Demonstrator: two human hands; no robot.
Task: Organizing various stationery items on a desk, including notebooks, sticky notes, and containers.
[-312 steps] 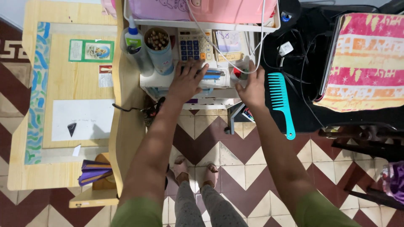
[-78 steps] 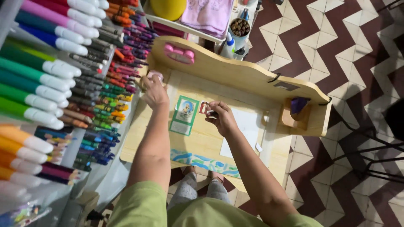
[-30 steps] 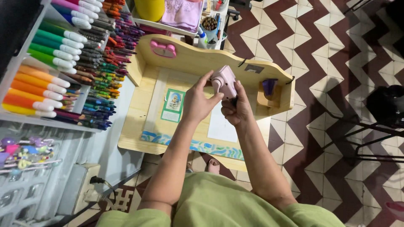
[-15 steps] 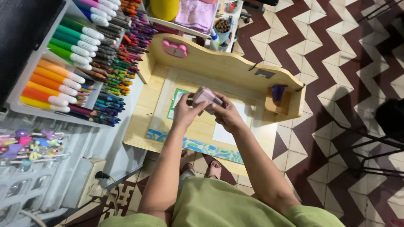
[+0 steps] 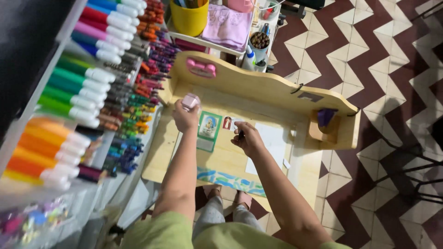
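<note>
Fingers of my left hand [image 5: 185, 117] wrap the small pink device [image 5: 189, 101], raised over the wooden desk's [image 5: 221, 159] left edge. My right hand [image 5: 248, 139] is loosely curled, pinching something dark I cannot identify. Marker racks [image 5: 83, 87] crowd the left; zigzag floor tiles [image 5: 383, 60] lie beyond.

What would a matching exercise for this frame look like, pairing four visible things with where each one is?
Things:
1. small pink box
2. green picture card
3. yellow tub
4. purple thing

Places:
A. in the side pocket at the far end of the wooden desk
B. held up in the left hand
C. on the shelf beyond the desk, beside a folded lilac cloth
D. flat on the desktop, between the left hand and the right hand

Pairs: 1-B, 2-D, 3-C, 4-A
</note>
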